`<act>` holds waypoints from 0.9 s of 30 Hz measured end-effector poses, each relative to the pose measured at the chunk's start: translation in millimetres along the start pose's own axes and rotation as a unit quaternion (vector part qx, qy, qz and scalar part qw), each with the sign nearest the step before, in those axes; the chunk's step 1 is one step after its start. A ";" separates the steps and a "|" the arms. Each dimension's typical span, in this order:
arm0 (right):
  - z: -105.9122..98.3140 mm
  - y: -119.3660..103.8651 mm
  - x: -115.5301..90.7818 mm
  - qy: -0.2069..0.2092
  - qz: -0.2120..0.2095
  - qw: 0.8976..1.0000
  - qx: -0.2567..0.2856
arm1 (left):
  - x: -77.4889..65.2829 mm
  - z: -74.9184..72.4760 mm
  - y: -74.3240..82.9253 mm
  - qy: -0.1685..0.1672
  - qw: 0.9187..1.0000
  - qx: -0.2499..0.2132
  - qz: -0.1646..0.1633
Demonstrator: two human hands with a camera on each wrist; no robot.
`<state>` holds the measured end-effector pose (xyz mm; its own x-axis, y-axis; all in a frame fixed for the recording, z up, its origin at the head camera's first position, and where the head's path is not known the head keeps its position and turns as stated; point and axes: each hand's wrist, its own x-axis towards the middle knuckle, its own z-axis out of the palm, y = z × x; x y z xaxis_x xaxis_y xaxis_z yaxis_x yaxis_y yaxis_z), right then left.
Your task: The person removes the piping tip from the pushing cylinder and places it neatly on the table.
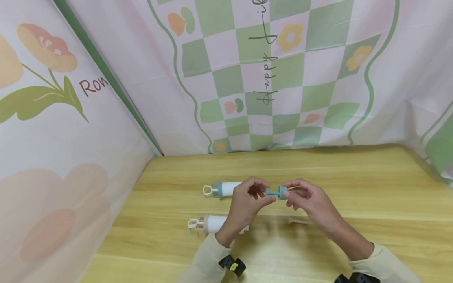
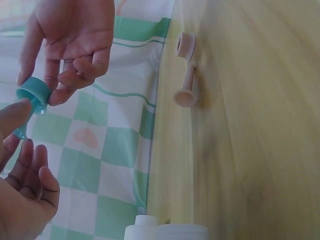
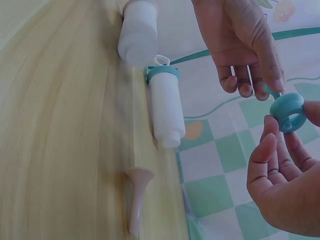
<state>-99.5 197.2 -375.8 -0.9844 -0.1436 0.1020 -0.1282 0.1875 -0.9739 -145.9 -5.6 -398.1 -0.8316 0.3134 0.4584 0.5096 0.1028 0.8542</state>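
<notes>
Above the table, both hands hold a small teal part, a short ring-shaped cap (image 1: 282, 192) with a thin stem (image 1: 271, 192) reaching out of it. My right hand (image 1: 311, 200) pinches the cap between thumb and fingers; the cap's round opening shows in the right wrist view. At the stem's far end, my left hand (image 1: 247, 200) pinches with thumb and index finger. A white bottle with a teal collar (image 1: 230, 188) lies behind the left hand, partly covered by it. Nearer the body lies another white bottle with a beige-pink collar (image 1: 216, 224), partly hidden by the left wrist.
A pale pink stem with a flared end (image 2: 187, 90) lies on the wooden table (image 1: 389, 196) below the right hand. Beside it is a pink ring (image 2: 186, 46). Patterned curtain cloth (image 1: 283, 78) hangs along the table's back and left edges.
</notes>
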 end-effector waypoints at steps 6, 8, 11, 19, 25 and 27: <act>-8.5 0.5 -0.1 0.002 -0.013 1.000 -0.011 | 4.3 -0.2 2.1 -0.003 1.000 0.011 0.001; -12.5 0.5 -0.2 0.006 -0.019 1.000 -0.021 | 6.0 -0.7 3.0 -0.003 1.000 0.015 -0.001; -19.8 0.1 -0.4 0.012 -0.025 0.999 -0.037 | 8.2 -1.2 3.4 -0.005 1.000 0.018 -0.008; -36.9 2.0 -0.4 0.017 -0.039 0.997 -0.058 | 15.3 -1.5 6.5 -0.018 0.999 0.038 -0.029; -47.1 6.4 1.1 0.022 -0.034 0.996 -0.075 | 21.5 2.0 5.6 -0.041 0.997 0.050 -0.032; -52.2 8.0 2.0 0.026 -0.032 0.996 -0.085 | 25.5 5.2 5.0 -0.046 0.997 0.053 -0.032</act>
<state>-108.8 249.1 -372.7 -0.9778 -0.1114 0.1773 -0.2052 0.3416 -0.9172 -163.4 7.8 -383.4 -0.8413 0.3884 0.3759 0.4815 0.2227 0.8477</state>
